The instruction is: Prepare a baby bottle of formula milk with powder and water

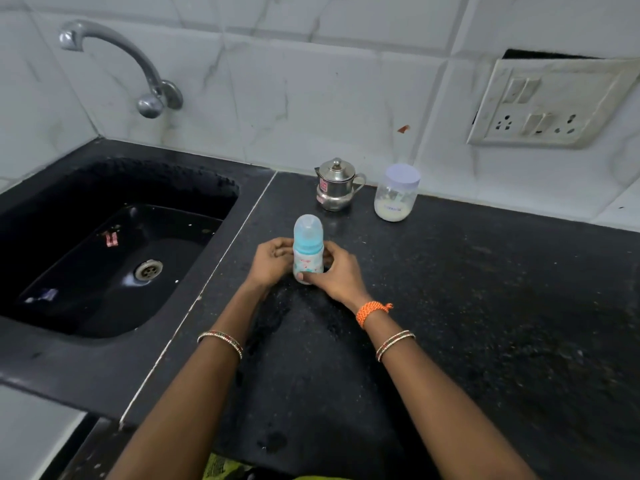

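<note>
The right hand [334, 270] covers the lower front of the bottle [308, 249], so its base does not show. The left hand [272, 259] hides the bottle's left side. The print on the jar [396, 194] is too blurred to read. The bottom edge cuts off both forearms. The sink [45, 209] runs past the left edge.

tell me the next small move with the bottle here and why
Probably steady the baby bottle with the left hand and lift off its clear cap with the right hand. The cap and teal collar are on, and the powder jar and steel pot stand lidded.
</note>
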`<state>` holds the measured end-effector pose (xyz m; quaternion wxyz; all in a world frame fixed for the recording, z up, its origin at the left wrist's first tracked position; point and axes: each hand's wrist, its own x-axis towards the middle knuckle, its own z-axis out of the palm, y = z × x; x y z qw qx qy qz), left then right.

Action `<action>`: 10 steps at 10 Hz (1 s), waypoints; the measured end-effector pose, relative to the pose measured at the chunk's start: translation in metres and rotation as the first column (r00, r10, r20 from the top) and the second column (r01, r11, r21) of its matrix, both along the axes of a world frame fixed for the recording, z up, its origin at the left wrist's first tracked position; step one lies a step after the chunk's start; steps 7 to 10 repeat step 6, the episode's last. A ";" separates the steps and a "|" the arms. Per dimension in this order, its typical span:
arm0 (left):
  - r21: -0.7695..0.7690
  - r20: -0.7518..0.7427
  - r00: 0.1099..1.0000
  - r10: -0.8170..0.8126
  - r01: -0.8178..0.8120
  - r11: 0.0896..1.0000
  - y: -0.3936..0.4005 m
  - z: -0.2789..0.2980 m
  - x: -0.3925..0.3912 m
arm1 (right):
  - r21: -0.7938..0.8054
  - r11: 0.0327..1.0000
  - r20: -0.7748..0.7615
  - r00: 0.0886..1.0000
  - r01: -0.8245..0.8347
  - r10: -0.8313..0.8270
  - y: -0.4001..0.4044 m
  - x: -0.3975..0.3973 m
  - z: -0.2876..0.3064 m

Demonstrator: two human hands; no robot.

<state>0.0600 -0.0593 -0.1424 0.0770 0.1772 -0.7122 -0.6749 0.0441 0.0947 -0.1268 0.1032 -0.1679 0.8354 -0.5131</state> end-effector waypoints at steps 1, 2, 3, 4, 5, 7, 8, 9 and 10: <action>0.068 0.003 1.000 0.000 0.000 0.998 0.017 -0.008 -0.016 | 0.024 0.987 -0.071 0.985 0.159 -0.157 0.015 -0.015 -0.006; 0.043 -0.006 1.000 -0.019 0.020 0.999 0.024 -0.002 -0.029 | 0.064 0.968 -0.136 0.963 0.242 -0.232 0.024 -0.036 0.008; 0.020 -0.035 0.999 -0.027 0.027 0.999 0.028 0.002 -0.040 | 0.073 0.968 -0.155 0.961 0.242 -0.229 0.029 -0.057 0.021; -0.013 -0.022 0.999 -0.039 0.039 0.999 0.038 -0.003 -0.052 | 0.097 0.966 -0.083 0.969 0.239 -0.231 0.035 -0.071 0.006; -0.005 -0.024 0.998 -0.059 0.058 0.998 0.045 -0.012 -0.059 | 0.066 0.966 -0.065 0.967 0.249 -0.245 0.039 -0.074 -0.013; 0.008 -0.036 0.998 -0.056 0.057 0.998 0.049 -0.012 -0.058 | 0.149 0.956 -0.080 0.966 0.254 -0.244 0.037 -0.069 -0.012; 0.008 -0.036 0.998 -0.056 0.057 0.998 0.049 -0.012 -0.058 | 0.149 0.956 -0.080 0.966 0.254 -0.244 0.037 -0.069 -0.012; 0.008 -0.036 0.998 -0.056 0.057 0.998 0.049 -0.012 -0.058 | 0.149 0.956 -0.080 0.966 0.254 -0.244 0.037 -0.069 -0.012; 0.008 -0.036 0.998 -0.056 0.057 0.998 0.049 -0.012 -0.058 | 0.149 0.956 -0.080 0.966 0.254 -0.244 0.037 -0.069 -0.012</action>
